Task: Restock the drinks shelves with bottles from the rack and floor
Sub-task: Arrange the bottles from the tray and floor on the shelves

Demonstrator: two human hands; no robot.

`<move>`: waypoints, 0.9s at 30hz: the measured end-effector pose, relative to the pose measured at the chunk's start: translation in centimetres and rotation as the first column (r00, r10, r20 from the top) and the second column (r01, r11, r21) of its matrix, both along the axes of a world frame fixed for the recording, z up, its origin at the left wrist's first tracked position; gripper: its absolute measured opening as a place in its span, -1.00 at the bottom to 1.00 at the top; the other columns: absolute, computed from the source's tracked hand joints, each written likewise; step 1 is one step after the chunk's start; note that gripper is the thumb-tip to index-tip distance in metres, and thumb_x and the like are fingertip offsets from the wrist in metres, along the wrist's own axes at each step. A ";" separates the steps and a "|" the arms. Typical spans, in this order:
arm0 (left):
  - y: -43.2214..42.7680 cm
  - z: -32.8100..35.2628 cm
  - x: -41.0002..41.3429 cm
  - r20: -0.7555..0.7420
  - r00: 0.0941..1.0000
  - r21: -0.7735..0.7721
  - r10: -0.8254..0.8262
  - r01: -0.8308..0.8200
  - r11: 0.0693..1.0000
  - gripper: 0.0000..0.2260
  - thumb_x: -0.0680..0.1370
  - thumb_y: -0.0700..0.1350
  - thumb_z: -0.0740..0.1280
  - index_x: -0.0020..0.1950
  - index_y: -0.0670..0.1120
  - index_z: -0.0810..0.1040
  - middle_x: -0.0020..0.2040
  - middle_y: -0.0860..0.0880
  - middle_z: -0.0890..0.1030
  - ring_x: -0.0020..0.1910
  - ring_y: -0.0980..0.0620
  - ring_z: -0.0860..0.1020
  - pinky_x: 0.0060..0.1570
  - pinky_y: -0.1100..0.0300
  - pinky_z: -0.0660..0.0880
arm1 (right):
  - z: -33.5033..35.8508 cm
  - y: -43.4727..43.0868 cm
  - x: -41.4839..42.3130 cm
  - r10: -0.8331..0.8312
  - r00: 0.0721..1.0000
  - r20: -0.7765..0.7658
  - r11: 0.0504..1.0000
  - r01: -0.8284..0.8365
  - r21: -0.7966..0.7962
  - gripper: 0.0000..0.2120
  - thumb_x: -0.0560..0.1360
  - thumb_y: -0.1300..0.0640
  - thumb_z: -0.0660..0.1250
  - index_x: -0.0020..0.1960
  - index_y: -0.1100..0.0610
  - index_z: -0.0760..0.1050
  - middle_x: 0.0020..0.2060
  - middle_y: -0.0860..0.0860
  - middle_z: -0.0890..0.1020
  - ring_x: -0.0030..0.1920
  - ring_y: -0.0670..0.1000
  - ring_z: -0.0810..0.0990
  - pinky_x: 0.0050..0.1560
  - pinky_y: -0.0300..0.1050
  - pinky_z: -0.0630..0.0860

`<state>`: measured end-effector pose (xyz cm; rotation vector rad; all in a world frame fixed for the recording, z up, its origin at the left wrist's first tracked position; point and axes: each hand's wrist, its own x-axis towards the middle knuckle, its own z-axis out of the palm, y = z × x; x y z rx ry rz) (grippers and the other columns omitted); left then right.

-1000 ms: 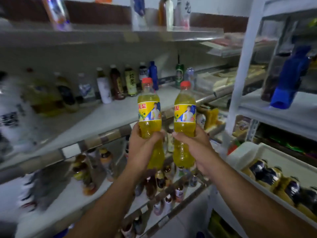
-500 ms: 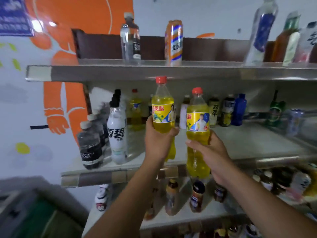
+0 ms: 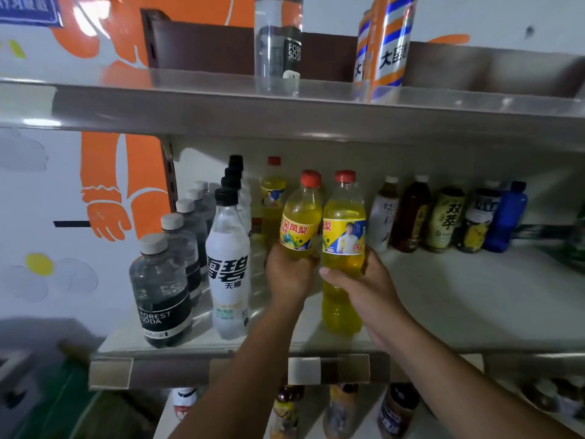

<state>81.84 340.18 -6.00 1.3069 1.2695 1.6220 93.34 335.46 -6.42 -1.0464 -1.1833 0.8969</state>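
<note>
Yellow soda filled two red-capped bottles at the centre of the frame, over the middle shelf (image 3: 474,296). The left hand (image 3: 289,274) had its fingers wrapped round the lower body of the left yellow bottle (image 3: 300,223), which leaned slightly, cap toward its neighbour. The right hand (image 3: 370,286) clasped the right yellow bottle (image 3: 343,236) at its waist, upright, base low at the shelf surface; whether it touched was unclear. Just left stood a white Sprite bottle (image 3: 228,274) and a row of Forest Soda bottles (image 3: 161,296). A third yellow bottle (image 3: 273,191) stood behind.
</note>
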 end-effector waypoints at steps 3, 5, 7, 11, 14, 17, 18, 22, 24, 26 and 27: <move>2.2 0.2 0.6 0.003 1.000 -0.180 -0.011 0.012 0.984 -0.83 0.49 -0.28 0.33 0.03 -0.13 0.64 -0.07 -0.06 0.64 -0.10 -0.06 0.56 -0.15 0.19 0.41 | -0.1 1.8 -0.2 -0.002 1.000 -0.002 1.000 0.002 -0.013 -0.55 0.36 0.21 0.57 0.18 -0.04 0.53 -0.09 -0.11 0.74 -0.10 -0.13 0.71 -0.25 -0.35 0.55; 3.6 0.5 0.4 0.064 0.992 -0.323 -0.107 0.122 0.939 -0.87 0.58 -0.19 0.26 -0.05 -0.15 0.60 -0.11 -0.07 0.57 -0.10 -0.02 0.49 -0.17 0.17 0.44 | -0.1 2.8 -0.3 0.000 1.000 0.009 1.000 0.000 -0.023 -0.55 0.36 0.17 0.58 0.18 -0.06 0.52 -0.08 -0.13 0.74 -0.08 -0.14 0.71 -0.23 -0.33 0.56; 5.3 0.6 0.2 0.167 0.954 -0.401 -0.250 0.297 0.867 -0.78 0.65 -0.11 0.16 -0.18 -0.02 0.47 -0.31 0.04 0.61 -0.19 0.00 0.55 -0.19 0.24 0.51 | -0.2 3.7 -0.4 0.009 1.000 0.014 0.999 -0.009 -0.035 -0.54 0.36 0.14 0.58 0.18 -0.08 0.52 -0.07 -0.15 0.73 -0.07 -0.14 0.71 -0.17 -0.26 0.57; 8.2 0.8 0.6 0.143 0.990 -0.245 0.021 0.015 0.969 -0.74 0.59 -0.26 0.28 -0.22 0.02 0.37 -0.55 0.19 0.50 -0.52 0.37 0.50 -0.58 0.52 0.34 | -0.3 5.6 -0.5 0.009 1.000 0.002 0.999 -0.009 -0.033 -0.55 0.36 0.16 0.58 0.16 -0.09 0.51 -0.07 -0.13 0.73 -0.07 -0.11 0.71 -0.13 -0.20 0.58; 9.4 -0.5 0.5 0.108 0.958 -0.035 0.267 -0.265 0.964 -0.69 0.45 -0.35 0.40 0.13 -0.10 0.47 -0.09 0.00 0.65 -0.09 0.06 0.63 -0.18 0.29 0.58 | -0.7 6.9 -0.4 0.029 1.000 -0.002 0.999 -0.029 -0.046 -0.57 0.37 0.17 0.57 0.16 -0.08 0.52 -0.06 -0.09 0.74 -0.06 -0.07 0.72 -0.09 -0.12 0.59; 10.7 -1.7 0.9 0.179 0.956 0.035 0.232 -0.241 0.970 -0.58 0.43 -0.38 0.39 0.04 0.13 0.44 -0.13 0.05 0.62 -0.17 0.21 0.61 -0.18 0.10 0.54 | -0.8 8.0 -0.3 0.034 0.999 -0.002 0.998 -0.034 -0.047 -0.55 0.36 0.16 0.58 0.16 -0.09 0.51 -0.05 -0.12 0.73 -0.05 -0.10 0.72 -0.07 -0.13 0.58; 11.1 -1.8 1.0 0.186 0.955 0.037 0.231 -0.241 0.970 -0.56 0.42 -0.39 0.40 -0.01 0.16 0.44 -0.16 0.11 0.60 -0.20 0.28 0.59 -0.18 0.09 0.56 | -0.8 8.3 -0.4 0.032 0.999 -0.005 0.998 -0.033 -0.047 -0.55 0.36 0.16 0.58 0.16 -0.09 0.51 -0.04 -0.13 0.73 -0.05 -0.10 0.71 -0.08 -0.15 0.57; 12.6 -2.5 1.0 0.231 0.957 0.026 0.176 -0.187 0.982 -0.53 0.33 -0.24 0.47 0.22 -0.27 0.53 0.10 -0.23 0.64 0.12 -0.16 0.61 0.14 -0.09 0.54 | -1.1 9.2 -0.6 0.047 0.999 -0.021 0.998 -0.048 -0.047 -0.54 0.36 0.19 0.57 0.18 -0.06 0.51 -0.03 -0.10 0.73 -0.03 -0.09 0.71 -0.09 -0.19 0.57; 13.3 -2.6 1.0 0.216 0.956 0.019 0.198 -0.207 0.978 -0.44 0.34 -0.18 0.48 0.30 -0.30 0.47 0.16 -0.26 0.61 0.17 -0.20 0.58 0.17 -0.04 0.52 | -1.3 9.6 -0.5 0.050 0.998 -0.025 0.998 -0.051 -0.042 -0.55 0.37 0.21 0.57 0.18 -0.05 0.51 -0.04 -0.10 0.74 -0.04 -0.08 0.72 -0.12 -0.23 0.58; 13.8 -2.6 1.1 0.169 0.950 0.027 0.262 -0.270 0.962 -0.42 0.38 -0.23 0.52 0.36 -0.23 0.43 0.18 -0.19 0.61 0.17 -0.14 0.58 0.16 0.03 0.51 | -1.5 9.8 -0.4 0.052 0.998 -0.037 0.998 -0.053 -0.044 -0.55 0.37 0.22 0.56 0.17 -0.05 0.52 -0.04 -0.09 0.74 -0.04 -0.08 0.72 -0.13 -0.25 0.59; 14.0 -2.7 1.1 0.158 0.943 0.037 0.292 -0.301 0.953 -0.40 0.38 -0.24 0.52 0.38 -0.21 0.42 0.19 -0.17 0.61 0.17 -0.11 0.58 0.16 0.04 0.51 | -1.6 9.9 -0.3 0.053 0.997 -0.049 0.997 -0.055 -0.046 -0.54 0.37 0.23 0.56 0.18 -0.04 0.51 -0.04 -0.08 0.74 -0.03 -0.07 0.72 -0.13 -0.24 0.60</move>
